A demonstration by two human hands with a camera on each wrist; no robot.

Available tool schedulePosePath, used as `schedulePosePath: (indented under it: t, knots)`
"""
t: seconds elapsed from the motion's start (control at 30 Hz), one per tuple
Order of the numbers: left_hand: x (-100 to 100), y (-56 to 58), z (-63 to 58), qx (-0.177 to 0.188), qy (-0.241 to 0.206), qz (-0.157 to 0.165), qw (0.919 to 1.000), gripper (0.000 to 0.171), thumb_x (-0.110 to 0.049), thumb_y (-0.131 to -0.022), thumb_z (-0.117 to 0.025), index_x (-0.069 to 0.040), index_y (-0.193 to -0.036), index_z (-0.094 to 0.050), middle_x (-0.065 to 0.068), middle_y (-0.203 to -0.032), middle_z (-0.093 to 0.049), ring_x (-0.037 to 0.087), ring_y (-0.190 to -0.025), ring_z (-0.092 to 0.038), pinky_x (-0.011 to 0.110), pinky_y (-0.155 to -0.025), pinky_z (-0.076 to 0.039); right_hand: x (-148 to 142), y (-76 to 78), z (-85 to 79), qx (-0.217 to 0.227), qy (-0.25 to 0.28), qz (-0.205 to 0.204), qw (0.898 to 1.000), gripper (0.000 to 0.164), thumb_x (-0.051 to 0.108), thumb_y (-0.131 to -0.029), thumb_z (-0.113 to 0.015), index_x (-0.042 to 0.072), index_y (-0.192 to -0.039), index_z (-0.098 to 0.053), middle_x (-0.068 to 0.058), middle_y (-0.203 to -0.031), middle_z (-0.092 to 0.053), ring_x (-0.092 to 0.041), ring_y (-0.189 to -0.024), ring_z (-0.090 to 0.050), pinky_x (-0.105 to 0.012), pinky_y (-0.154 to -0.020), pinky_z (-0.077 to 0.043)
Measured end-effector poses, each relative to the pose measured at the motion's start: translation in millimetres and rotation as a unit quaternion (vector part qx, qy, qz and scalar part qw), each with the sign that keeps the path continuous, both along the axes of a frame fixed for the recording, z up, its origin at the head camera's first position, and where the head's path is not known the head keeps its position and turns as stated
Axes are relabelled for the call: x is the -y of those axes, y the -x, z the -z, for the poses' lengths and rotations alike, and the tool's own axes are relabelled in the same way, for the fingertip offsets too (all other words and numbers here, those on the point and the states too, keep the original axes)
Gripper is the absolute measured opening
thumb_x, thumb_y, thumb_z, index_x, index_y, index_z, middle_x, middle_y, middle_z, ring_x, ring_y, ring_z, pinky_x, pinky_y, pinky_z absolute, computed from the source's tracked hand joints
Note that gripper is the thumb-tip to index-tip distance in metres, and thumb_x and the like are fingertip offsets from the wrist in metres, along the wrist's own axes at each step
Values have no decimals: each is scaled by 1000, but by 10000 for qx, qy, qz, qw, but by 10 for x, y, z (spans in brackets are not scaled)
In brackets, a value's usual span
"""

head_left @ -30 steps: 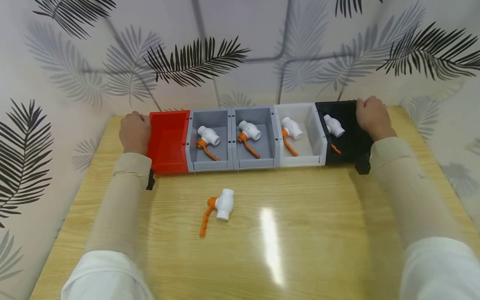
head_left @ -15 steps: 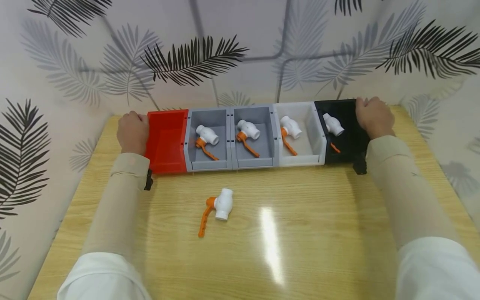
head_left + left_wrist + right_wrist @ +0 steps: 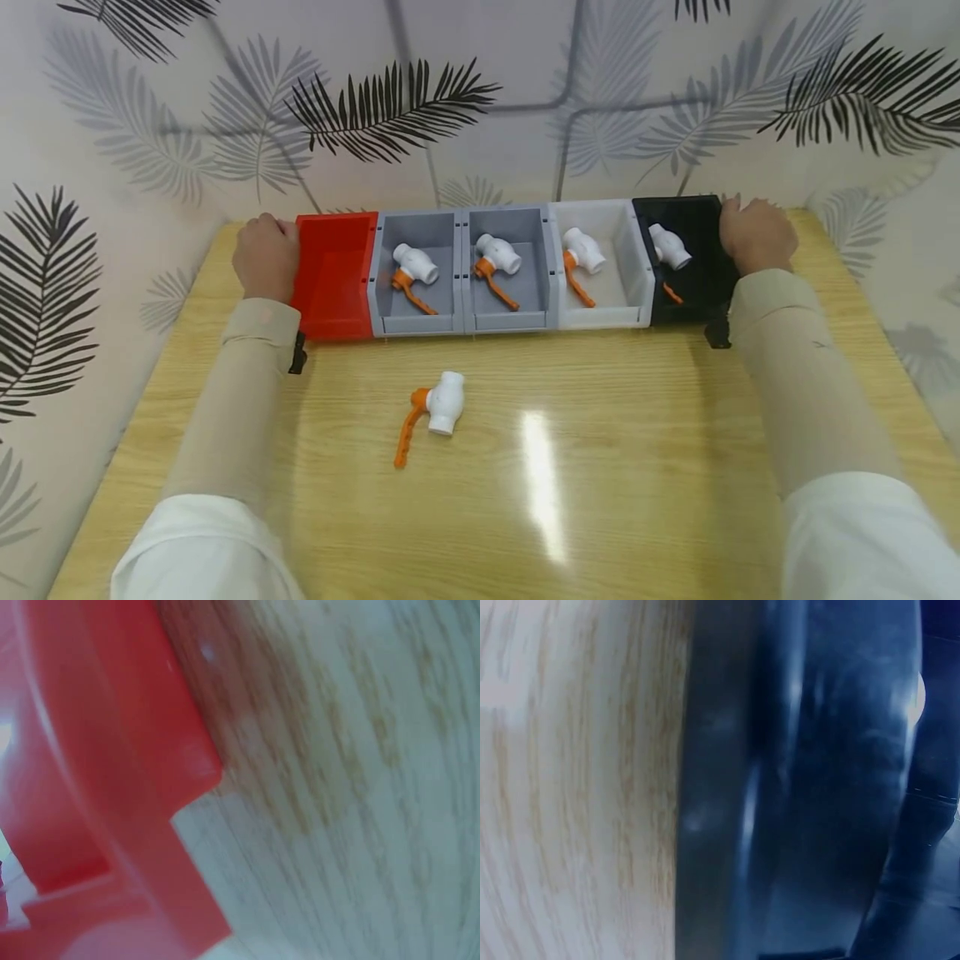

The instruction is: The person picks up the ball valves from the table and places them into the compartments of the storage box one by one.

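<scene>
In the head view my left hand [image 3: 266, 257] grips the outer side of the red bin [image 3: 333, 275], at the left end of a joined row. At the other end my right hand [image 3: 759, 236] holds the outer rim of the black bin [image 3: 693, 292]. The red bin's wall [image 3: 142, 750] fills the left of the left wrist view, and the black bin's wall [image 3: 832, 787] stands large in the right wrist view. Fingertips of both hands are hidden. One white ball valve [image 3: 447, 403] with an orange lever lies on the table before the row.
Between the end bins sit two grey bins [image 3: 420, 325] and a white bin [image 3: 641, 275]. Each of these and the black bin contains a similar valve [image 3: 582, 250]; the red one has none. Behind the wooden table [image 3: 615, 467] rises leaf-patterned cloth [image 3: 517, 67].
The head view has shifted slightly. Both hands keep their places at the ends of the row, and the bins and valves lie as before.
</scene>
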State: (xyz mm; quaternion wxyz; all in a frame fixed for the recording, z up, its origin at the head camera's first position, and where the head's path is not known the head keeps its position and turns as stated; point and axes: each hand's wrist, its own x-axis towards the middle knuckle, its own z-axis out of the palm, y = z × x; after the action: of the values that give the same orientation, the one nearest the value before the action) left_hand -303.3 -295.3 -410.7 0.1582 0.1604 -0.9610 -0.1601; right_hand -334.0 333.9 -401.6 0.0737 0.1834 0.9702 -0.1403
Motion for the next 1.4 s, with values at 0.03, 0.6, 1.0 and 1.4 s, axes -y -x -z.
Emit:
schedulePosePath:
  t: [0.03,0.6,1.0,1.4]
  knots:
    - [0,-3,-2,0,20,0,10000,41,-23,-93,-26,7,-86,-54,25,-87,-53,45,-85,-53,57,-68,-45,-1,-3,-5,8,9,9,10000,87,52,-92,0,-16,-127,-39,-37,-128,-41,-52,-110,-44,-59,-81,-41]
    - [173,-170,-130,-885,364,241,9951,31,-22,-91,-34,-1,-77,-52,16,-71,-49,40,-65,-51,50,-51,-40,93,18,103,235,10,-106,9997,105,71,-82,2,-14,-133,-35,-36,-129,-40,-52,-108,-45,-59,-80,-41]
    - [-107,-1532,-499,870,-661,2298,9671,19,-25,-94,-42,-8,-93,-51,6,-77,-54,21,-62,-47,33,-54,-40,60,2,6,218,-47,76,9997,106,71,-82,4,-13,-132,-37,-36,-126,-42,-51,-106,-47,-58,-79,-42]
    - [-542,-2399,-40,1762,-2103,2413,9308,21,-21,-95,-47,-4,-106,-53,6,-95,-57,18,-82,-55,35,-73,-47,53,-8,-24,256,-92,79,9996,106,71,-82,4,-13,-132,-36,-35,-129,-40,-51,-108,-46,-58,-76,-43]
